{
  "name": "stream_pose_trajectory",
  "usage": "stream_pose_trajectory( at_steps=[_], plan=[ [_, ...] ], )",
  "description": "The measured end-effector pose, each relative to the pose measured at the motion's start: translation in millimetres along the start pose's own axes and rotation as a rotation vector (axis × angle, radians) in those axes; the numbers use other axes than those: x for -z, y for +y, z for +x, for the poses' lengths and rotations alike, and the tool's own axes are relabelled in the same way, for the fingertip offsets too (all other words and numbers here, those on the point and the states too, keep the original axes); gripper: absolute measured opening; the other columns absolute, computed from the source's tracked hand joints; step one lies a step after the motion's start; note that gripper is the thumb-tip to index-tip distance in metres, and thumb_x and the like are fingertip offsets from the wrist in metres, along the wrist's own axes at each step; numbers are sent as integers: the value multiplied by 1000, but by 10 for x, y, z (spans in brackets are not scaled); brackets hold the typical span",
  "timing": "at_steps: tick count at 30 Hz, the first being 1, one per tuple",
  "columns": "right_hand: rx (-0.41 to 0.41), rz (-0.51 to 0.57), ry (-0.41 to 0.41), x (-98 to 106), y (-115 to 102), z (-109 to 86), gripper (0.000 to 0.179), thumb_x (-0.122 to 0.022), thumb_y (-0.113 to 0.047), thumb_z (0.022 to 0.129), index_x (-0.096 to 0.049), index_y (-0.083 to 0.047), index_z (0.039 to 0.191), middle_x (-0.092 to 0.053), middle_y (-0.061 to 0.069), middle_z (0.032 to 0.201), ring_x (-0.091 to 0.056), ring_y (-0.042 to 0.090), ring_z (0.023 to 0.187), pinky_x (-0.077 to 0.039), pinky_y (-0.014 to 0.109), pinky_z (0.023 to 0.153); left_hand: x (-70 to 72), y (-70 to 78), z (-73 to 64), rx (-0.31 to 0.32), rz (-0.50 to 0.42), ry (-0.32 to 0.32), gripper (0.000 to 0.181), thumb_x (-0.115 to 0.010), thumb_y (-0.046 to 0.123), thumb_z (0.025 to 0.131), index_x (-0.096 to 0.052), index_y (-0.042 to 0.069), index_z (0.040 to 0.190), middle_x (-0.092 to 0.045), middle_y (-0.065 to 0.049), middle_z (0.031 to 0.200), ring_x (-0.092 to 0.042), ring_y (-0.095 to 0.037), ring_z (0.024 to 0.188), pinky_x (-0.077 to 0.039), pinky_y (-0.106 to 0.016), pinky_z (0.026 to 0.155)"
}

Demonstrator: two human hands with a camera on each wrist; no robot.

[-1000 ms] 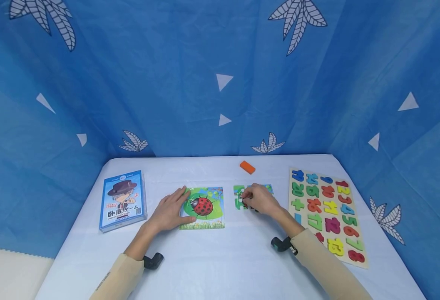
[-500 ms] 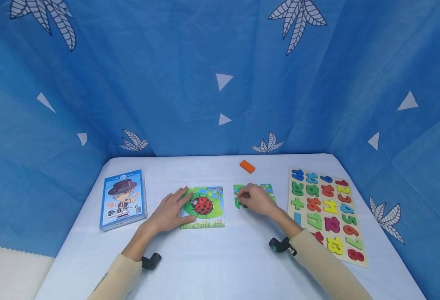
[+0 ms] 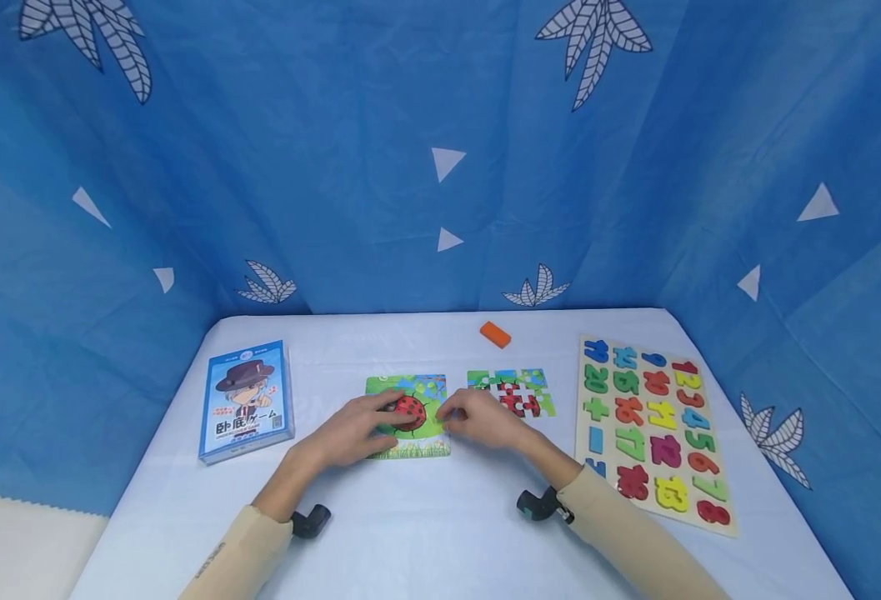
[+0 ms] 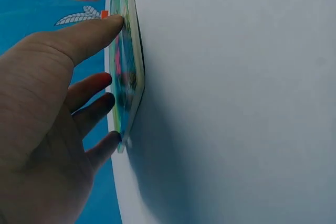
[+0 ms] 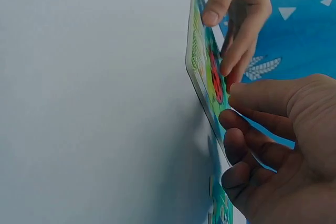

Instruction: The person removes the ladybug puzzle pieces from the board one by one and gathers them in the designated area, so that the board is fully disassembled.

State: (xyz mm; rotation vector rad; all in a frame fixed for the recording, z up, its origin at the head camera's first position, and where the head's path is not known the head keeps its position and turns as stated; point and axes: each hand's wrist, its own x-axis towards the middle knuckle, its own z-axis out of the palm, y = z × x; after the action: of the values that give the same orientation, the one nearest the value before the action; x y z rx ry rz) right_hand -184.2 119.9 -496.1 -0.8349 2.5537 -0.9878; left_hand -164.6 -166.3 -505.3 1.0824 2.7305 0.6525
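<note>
A square picture board (image 3: 408,450) with a red ladybug on green lies on the white table. My left hand (image 3: 350,429) reaches over its left side with spread, fairly straight fingers; the left wrist view has the thumb at the board's near edge. At the right edge of the board is my right hand (image 3: 481,419), thumb and fingertips brought together. A bit of green shows at those fingertips, apparently a small jigsaw piece, mostly hidden by the fingers. Several jigsaw pieces (image 3: 524,393) with red and green printing lie just beyond the right hand, which partly covers them.
A blue game box (image 3: 247,400) stands at the left. On the right is a wooden number board (image 3: 653,433) with coloured numerals. An orange block (image 3: 496,334) lies near the back edge. Blue cloth (image 3: 440,183) hangs behind and at the sides.
My right hand has moved left from the loose jigsaw pieces to the ladybug board's right edge. My left hand has shifted rightward, its fingers now reaching further over the ladybug.
</note>
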Motion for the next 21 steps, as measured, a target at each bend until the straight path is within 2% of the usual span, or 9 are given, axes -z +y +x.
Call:
stream_pose_trajectory(
  at_steps=[6,12,18,21],
  plan=[
    [25,-49,-33,-70,-55,42,23,-74,-18,92,-76,-13,114,-70,-5,106,-59,6,92,-52,25,79,-3,-13,10,-9,4,-15,38,-71,33,95,-67,34,133,-41,-10,158,-35,-34,147,-33,-62,113],
    [43,-99,-56,-108,-78,73,28,-75,-18,91,-75,-13,119,-67,-4,105,-56,5,82,-50,21,70,-18,-35,4,-5,-12,-22,39,-71,32,95,-67,35,133,-41,-10,158,-33,-35,148,-32,-64,112],
    [43,-74,-63,-126,-103,74,21,-75,-17,90,-77,-14,111,-66,-6,102,-57,4,81,-50,21,69,-14,-35,-6,-20,-2,-17,37,-72,29,94,-68,36,131,-41,-11,158,-34,-38,147,-33,-65,111],
    [44,-68,-63,-128,-120,73,23,-75,-17,91,-76,-13,113,-66,-4,102,-56,5,80,-50,21,67,-16,-38,-6,-7,6,-28,36,-71,31,95,-68,38,130,-39,-9,160,-33,-36,148,-33,-64,112]
  ],
)
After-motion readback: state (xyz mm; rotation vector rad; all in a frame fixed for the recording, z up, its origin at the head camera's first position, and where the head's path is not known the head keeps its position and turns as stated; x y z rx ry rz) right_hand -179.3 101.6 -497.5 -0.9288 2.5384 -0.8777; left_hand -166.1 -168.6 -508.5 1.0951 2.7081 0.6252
